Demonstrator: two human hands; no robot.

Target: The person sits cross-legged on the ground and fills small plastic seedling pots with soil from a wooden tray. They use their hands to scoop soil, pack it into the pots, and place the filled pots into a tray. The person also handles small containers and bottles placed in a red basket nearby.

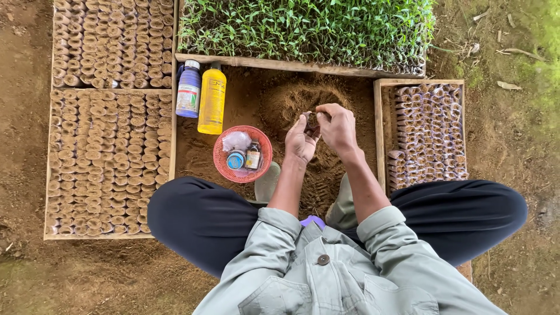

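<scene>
My left hand and my right hand meet above a mound of loose brown soil. Between their fingers they pinch a small dark soil-filled seedling pouch. I sit with dark-trousered knees spread wide and grey-green sleeves rolled up. A wooden tray on the right holds rows of filled pouches.
A red basket with a small jar, a brown vial and a plastic bag lies left of my hands. A blue bottle and a yellow bottle lie beside it. Filled-pouch trays lie left; green seedlings grow ahead.
</scene>
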